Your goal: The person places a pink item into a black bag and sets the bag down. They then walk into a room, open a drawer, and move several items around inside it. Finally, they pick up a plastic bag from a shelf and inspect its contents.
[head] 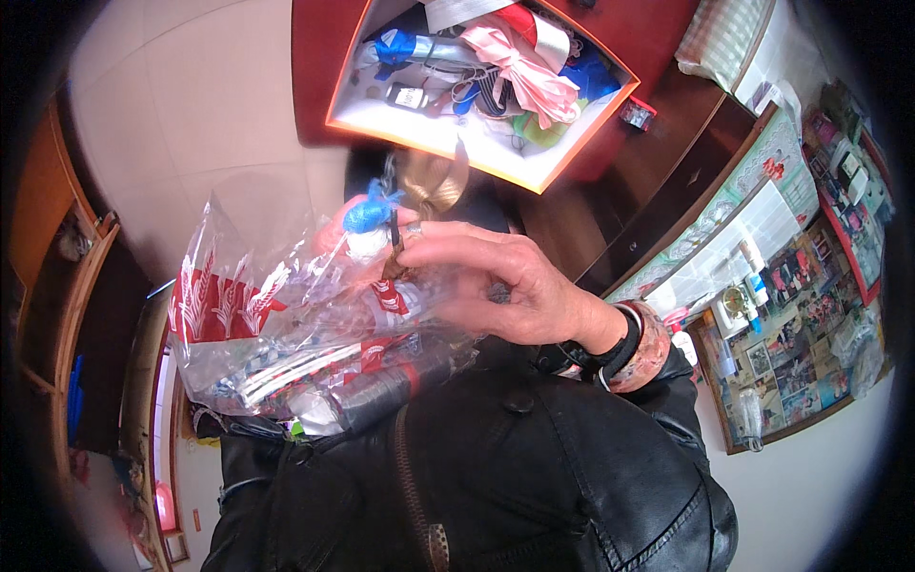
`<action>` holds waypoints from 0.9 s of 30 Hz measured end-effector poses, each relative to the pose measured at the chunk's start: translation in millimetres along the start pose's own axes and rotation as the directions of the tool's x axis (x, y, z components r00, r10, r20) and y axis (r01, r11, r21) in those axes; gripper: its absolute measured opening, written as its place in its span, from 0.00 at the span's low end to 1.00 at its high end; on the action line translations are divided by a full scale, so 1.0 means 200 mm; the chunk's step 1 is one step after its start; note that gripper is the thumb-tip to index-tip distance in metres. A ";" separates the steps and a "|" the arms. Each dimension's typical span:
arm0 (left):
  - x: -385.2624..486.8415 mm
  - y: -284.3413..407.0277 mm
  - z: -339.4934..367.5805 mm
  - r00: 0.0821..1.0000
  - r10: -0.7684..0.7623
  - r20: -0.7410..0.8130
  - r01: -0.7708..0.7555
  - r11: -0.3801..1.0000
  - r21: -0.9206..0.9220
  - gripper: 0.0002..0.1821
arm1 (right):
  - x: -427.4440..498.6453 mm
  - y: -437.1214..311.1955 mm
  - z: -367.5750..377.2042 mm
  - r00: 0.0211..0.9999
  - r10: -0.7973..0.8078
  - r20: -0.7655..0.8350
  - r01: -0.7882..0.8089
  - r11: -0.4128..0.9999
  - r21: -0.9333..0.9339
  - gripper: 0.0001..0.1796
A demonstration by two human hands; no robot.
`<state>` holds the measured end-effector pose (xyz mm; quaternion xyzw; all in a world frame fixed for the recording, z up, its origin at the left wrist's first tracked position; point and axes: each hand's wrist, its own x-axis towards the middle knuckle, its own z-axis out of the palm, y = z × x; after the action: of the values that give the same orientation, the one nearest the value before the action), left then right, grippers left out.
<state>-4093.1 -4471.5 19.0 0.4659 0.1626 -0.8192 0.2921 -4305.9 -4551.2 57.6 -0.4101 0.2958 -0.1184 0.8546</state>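
Before my chest is a clear plastic bag (236, 357) with red and white wheat-ear prints. Several packed things show through it, among them white strips (304, 375) and a dark wrapped roll (372, 392). My left hand (332, 230), mostly hidden behind the bag, holds its upper part beside a bundle of blue thread (369, 213). From the right comes my right hand (493, 275), wearing a ring and bracelets. Its fingertips are at the bag's upper part, against a small brown piece (392, 264) and a thin dark strip; the grip itself is unclear. A gold ribbon bow (432, 182) appears just beyond.
An orange-rimmed white box (429, 146) on a red surface (314, 79) contains ribbons, cords and a pink bow (525, 68). At right, a dark wooden cabinet (643, 186) stands near a photo-covered board (793, 336) and small bottles. Wooden shelving (68, 286) is at far left.
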 end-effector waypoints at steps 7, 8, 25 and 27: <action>-0.03 -0.01 0.10 0.985 0.131 0.109 -0.152 0.967 0.204 0.18 | -0.02 -0.02 -0.02 0.973 0.161 0.168 -0.207 0.930 0.303 0.37; -0.02 0.00 0.10 0.992 0.068 0.107 -0.077 0.994 0.077 0.16 | -0.02 -0.02 -0.03 0.967 0.172 0.187 -0.225 0.921 0.319 0.38; 0.04 0.00 0.08 0.996 0.043 0.084 -0.051 0.993 0.106 0.10 | -0.01 0.58 -0.42 0.861 0.049 -0.506 -0.509 0.083 -0.857 0.07; 0.03 0.01 0.08 0.994 0.075 0.083 -0.088 0.981 0.175 0.10 | 0.05 0.70 -0.47 0.884 0.155 -0.440 -0.449 0.026 -0.893 0.06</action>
<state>-4105.6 -4483.3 22.8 0.4648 0.0583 -0.8350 0.2886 -4360.3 -4524.8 -100.1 -0.7817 0.4701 0.2497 0.3250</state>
